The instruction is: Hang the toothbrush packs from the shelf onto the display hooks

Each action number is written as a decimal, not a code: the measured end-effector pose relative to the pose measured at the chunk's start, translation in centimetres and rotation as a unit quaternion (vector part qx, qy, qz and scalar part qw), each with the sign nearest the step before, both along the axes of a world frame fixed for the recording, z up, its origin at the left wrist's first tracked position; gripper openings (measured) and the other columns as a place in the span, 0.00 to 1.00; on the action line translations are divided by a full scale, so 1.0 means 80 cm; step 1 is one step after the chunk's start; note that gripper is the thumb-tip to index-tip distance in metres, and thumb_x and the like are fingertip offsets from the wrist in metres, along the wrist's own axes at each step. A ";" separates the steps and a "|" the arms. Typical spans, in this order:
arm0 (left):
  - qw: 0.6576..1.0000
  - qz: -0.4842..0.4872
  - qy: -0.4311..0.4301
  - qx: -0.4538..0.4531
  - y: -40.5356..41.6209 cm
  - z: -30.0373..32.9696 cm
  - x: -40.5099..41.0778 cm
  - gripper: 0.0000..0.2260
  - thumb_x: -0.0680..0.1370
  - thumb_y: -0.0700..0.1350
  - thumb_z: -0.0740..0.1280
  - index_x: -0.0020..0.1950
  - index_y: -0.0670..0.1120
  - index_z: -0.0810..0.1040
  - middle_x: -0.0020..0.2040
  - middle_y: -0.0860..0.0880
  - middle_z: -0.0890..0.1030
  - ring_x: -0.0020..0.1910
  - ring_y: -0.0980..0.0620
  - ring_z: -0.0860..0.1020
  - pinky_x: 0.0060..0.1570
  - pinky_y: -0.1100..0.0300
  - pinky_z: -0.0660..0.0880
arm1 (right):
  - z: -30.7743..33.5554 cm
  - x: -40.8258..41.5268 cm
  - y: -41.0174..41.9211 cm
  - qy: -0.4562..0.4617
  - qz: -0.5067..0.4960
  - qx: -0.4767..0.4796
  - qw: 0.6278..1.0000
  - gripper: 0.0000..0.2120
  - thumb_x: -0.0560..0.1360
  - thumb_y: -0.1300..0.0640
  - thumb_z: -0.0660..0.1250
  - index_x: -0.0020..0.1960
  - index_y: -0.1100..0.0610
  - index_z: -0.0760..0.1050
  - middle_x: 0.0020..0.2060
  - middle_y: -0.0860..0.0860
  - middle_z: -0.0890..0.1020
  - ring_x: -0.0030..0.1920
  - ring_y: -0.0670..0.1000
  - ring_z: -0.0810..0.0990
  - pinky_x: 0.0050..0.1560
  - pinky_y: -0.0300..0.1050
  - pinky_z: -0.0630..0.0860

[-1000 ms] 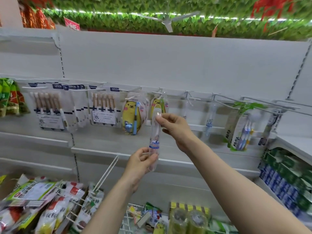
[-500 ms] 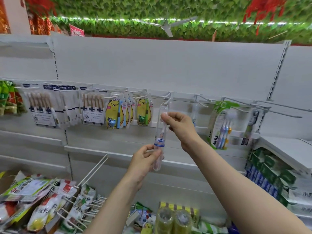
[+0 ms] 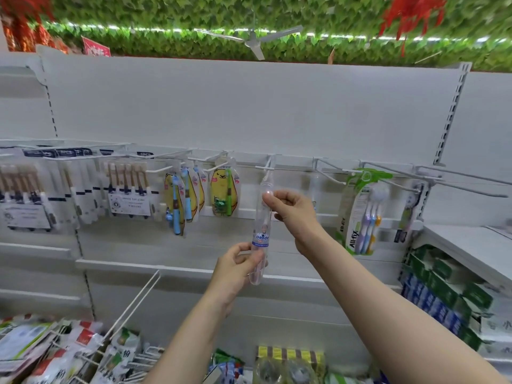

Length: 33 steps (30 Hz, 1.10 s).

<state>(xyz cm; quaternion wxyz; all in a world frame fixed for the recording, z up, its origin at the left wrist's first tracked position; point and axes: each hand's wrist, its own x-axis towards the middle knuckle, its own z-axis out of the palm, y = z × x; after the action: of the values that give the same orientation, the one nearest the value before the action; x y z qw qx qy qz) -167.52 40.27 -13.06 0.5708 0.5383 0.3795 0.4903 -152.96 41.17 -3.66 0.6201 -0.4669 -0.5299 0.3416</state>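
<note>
1. The toothbrush pack [image 3: 262,225] is a slim, clear tube held upright, its top at the tip of a white display hook [image 3: 265,168].
2. The right hand [image 3: 293,210] pinches its upper end; the left hand [image 3: 238,268] pinches near the bottom.
3. Its blue-and-white label reads roughly "DR.BOR"; a green pack [image 3: 360,214] to the right reads "All-fix".

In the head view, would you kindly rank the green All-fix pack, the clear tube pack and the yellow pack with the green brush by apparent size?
1. green All-fix pack, broadest.
2. clear tube pack, taller but slim and nearer the camera, so unsure.
3. yellow pack, smallest.
</note>
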 end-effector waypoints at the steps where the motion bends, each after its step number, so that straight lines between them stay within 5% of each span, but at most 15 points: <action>1: 1.000 0.000 0.004 -0.004 0.009 -0.001 0.002 0.14 0.76 0.49 0.73 0.60 0.50 0.78 0.52 0.48 0.86 0.54 0.49 0.83 0.60 0.45 0.77 | -0.001 0.003 0.006 0.001 -0.003 -0.001 1.000 0.08 0.74 0.53 0.75 0.50 0.55 0.82 0.46 0.54 0.86 0.43 0.44 0.83 0.47 0.38 0.75; 20: 0.998 -0.027 0.052 0.003 0.176 -0.011 0.047 0.11 0.77 0.45 0.72 0.60 0.50 0.79 0.54 0.49 0.84 0.53 0.48 0.82 0.57 0.45 0.79 | -0.002 0.031 0.129 -0.048 -0.111 -0.029 0.992 0.05 0.73 0.54 0.77 0.46 0.52 0.82 0.41 0.48 0.85 0.42 0.42 0.82 0.43 0.34 0.74; 26: 0.998 -0.027 0.047 0.026 0.204 -0.018 0.052 0.10 0.78 0.43 0.71 0.59 0.49 0.79 0.49 0.53 0.83 0.50 0.53 0.80 0.54 0.50 0.78 | -0.007 0.034 0.141 -0.069 -0.120 -0.018 0.990 0.03 0.75 0.62 0.73 0.49 0.60 0.82 0.26 0.41 0.78 0.29 0.37 0.75 0.36 0.27 0.69; 33: 0.997 -0.045 0.048 0.033 0.209 -0.023 0.047 0.12 0.78 0.43 0.71 0.60 0.50 0.76 0.49 0.56 0.82 0.50 0.57 0.79 0.52 0.54 0.76 | -0.010 0.034 0.144 -0.072 -0.116 -0.015 0.991 0.05 0.75 0.61 0.73 0.51 0.60 0.82 0.28 0.40 0.80 0.32 0.37 0.78 0.38 0.30 0.72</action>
<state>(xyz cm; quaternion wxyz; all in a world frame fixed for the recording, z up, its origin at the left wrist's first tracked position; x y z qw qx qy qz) -163.73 56.98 -14.88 0.5549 0.5964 0.3654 0.4504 -150.23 52.67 -4.42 0.6084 -0.5579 -0.5103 0.2412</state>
